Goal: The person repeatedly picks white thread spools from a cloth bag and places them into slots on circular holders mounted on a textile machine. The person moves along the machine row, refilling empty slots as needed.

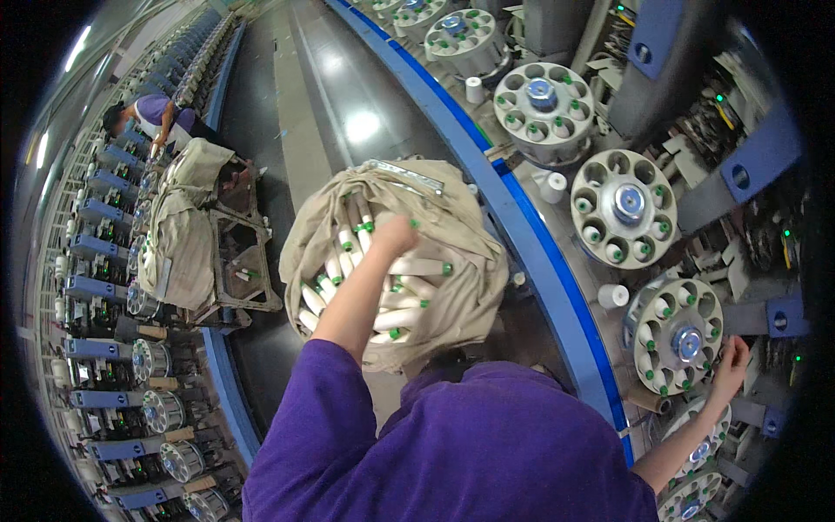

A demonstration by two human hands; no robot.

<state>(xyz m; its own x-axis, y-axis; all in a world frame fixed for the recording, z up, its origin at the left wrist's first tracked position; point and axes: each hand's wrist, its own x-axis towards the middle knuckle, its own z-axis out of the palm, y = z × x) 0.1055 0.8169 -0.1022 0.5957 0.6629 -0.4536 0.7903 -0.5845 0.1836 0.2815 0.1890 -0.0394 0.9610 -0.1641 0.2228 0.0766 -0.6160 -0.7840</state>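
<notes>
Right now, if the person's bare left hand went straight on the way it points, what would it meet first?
Past the small green bobbin tip beside it, the left hand would probably meet the crumpled beige cloth, though depth is unclear.

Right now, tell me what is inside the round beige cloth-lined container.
The container holds a loose heap of long white yarn bobbins with green tips. The left hand and forearm cover part of it; whatever lies beneath the top bobbins cannot be seen.

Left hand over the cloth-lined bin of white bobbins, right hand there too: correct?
No: the head view shows the right hand beside a round magazine instead. The left hand is over the cloth-lined bin of white bobbins.
</notes>
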